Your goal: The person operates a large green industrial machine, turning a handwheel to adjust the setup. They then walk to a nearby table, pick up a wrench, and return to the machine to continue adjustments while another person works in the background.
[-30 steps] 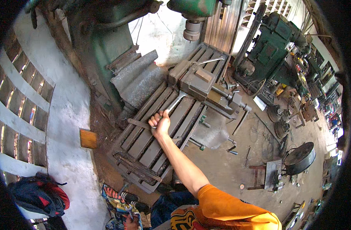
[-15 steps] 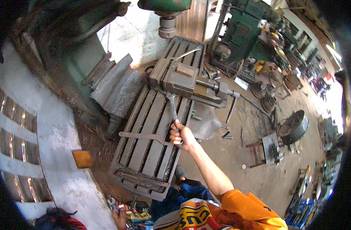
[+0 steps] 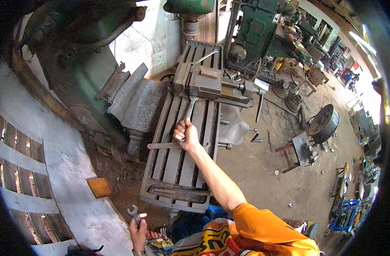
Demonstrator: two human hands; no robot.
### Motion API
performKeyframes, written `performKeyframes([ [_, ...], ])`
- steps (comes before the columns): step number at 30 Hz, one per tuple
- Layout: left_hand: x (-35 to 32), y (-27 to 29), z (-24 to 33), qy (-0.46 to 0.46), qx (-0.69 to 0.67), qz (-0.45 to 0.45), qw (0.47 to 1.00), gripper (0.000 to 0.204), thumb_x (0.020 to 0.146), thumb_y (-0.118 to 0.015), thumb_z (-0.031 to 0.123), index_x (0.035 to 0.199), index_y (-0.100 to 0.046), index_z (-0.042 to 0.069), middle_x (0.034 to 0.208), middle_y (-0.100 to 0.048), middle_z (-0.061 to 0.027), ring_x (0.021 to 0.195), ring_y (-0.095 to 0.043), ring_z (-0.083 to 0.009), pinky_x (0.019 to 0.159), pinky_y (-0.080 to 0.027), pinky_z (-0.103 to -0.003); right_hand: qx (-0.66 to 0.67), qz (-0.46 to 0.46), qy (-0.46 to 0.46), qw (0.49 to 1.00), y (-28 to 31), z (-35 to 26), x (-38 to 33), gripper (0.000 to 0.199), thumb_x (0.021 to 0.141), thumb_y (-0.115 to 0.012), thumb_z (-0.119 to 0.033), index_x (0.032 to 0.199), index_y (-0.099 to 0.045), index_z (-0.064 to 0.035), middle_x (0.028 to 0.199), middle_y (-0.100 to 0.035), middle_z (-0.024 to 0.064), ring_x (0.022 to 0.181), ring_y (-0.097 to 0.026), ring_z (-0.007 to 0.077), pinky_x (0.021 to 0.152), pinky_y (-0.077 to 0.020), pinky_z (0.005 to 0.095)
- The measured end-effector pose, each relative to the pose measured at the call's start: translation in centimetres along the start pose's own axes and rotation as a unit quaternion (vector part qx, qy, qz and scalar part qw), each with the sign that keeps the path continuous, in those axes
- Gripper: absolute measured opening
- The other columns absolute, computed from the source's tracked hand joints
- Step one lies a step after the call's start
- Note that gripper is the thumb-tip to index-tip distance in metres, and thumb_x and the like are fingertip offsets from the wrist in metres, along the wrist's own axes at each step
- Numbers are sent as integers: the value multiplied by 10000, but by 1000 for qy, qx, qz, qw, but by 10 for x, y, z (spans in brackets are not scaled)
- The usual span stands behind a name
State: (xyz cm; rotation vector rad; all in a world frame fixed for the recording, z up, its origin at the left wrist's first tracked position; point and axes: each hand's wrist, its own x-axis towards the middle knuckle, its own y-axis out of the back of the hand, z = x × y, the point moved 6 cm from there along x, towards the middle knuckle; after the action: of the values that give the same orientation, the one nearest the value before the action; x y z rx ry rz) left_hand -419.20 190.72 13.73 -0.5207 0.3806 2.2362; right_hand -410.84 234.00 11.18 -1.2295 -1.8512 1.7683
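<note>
Wrench (image 3: pixel 191 107) swung inward from right edge of table (image 3: pixel 188 170), right hand (image 3: pixel 187 135) clenching it, left hand (image 3: pixel 138 234) grasping spanner (image 3: pixel 134 213), wide floor (image 3: pixel 254 183) alongside

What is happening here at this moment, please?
A person's right hand grips a wrench, its head at the foot of a vise on a slotted table. The left hand, low beside the table, holds a second wrench. A third wrench lies at the vise's far side.
</note>
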Motion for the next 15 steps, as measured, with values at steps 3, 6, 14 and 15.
performKeyframes([
  [3,-6,1,-1,12,22,-2,1000,218,937,-592,161,1112,-557,37,729,-498,32,557,-411,-32,469,-319,-202,-34,-9,-58,998,5,-11,-8,401,1034,-336,-422,760,-385,-133,545,-274,-26,422,-230,103,389,-201,263],
  [6,-5,3,-4,18,14,16,1000,229,933,-598,162,1117,-554,33,731,-506,23,555,-411,-35,469,-322,-200,-143,25,-151,978,21,-68,-38,374,1027,-381,-401,779,-407,-121,527,-262,-51,399,-216,73,337,-174,237],
  [14,20,-46,45,-16,-176,-127,976,214,963,-548,111,1165,-515,47,687,-426,28,535,-352,-32,463,-282,-204,-738,177,35,650,38,-108,-121,410,941,-565,-370,990,-622,34,728,-651,164,674,-666,298,571,-528,416],
  [15,22,-60,56,-11,-230,-160,960,213,971,-526,98,1179,-510,57,698,-426,24,534,-347,-35,469,-287,-205,-813,149,105,552,25,-103,-131,389,921,-600,-354,998,-635,26,735,-656,179,699,-665,325,616,-517,418],
])
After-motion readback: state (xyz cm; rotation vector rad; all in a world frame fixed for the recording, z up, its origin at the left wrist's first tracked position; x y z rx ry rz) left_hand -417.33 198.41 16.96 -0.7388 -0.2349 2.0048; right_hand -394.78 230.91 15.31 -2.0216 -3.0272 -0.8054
